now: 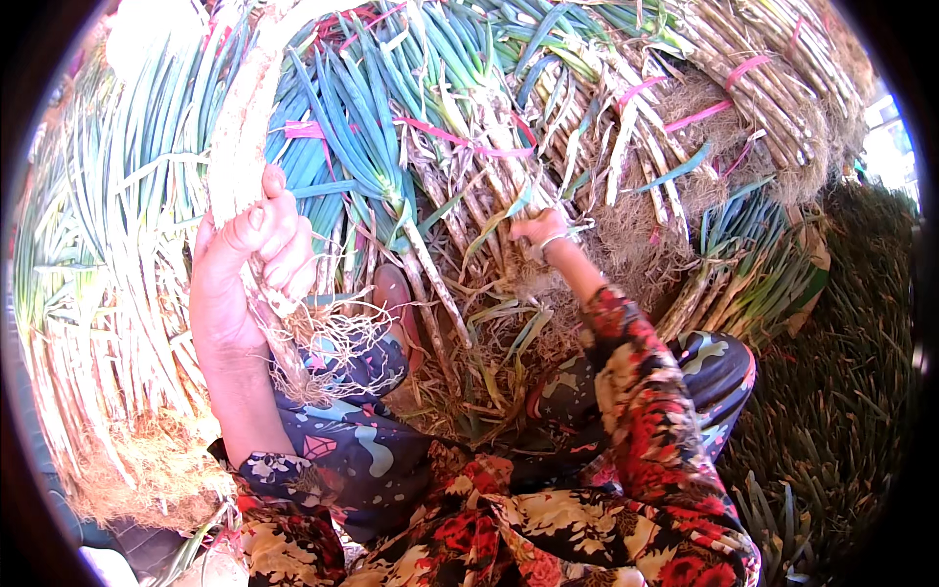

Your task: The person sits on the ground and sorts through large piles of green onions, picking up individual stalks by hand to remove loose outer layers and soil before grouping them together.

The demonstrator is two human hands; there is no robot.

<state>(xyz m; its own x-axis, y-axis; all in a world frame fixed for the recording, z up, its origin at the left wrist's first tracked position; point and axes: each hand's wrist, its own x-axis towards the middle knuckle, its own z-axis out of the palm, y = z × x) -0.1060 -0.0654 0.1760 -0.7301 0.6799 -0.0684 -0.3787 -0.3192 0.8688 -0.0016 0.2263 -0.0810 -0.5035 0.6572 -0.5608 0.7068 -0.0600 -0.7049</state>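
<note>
My left hand [257, 242] is closed around a few long green onion stalks [238, 147], held upright, with their stringy roots [323, 352] hanging below the fist. Glare washes out the upper part of these stalks. Farther right, my right hand [541, 229] reaches down onto the white stems of a green onion bundle [506, 161] tied with pink tape; its fingers are curled at the stems, and whether they grip them is hard to tell. Loose green onions [436, 282] lean between my two hands, roots down.
Large heaps of green onions [132, 242] stand at the left. More bundles bound with pink tape [748, 73] lie along the back and right. A smaller bundle [755, 249] rests beyond my right knee, beside growing green plants [821, 381]. A shoe [396, 301] shows near the middle.
</note>
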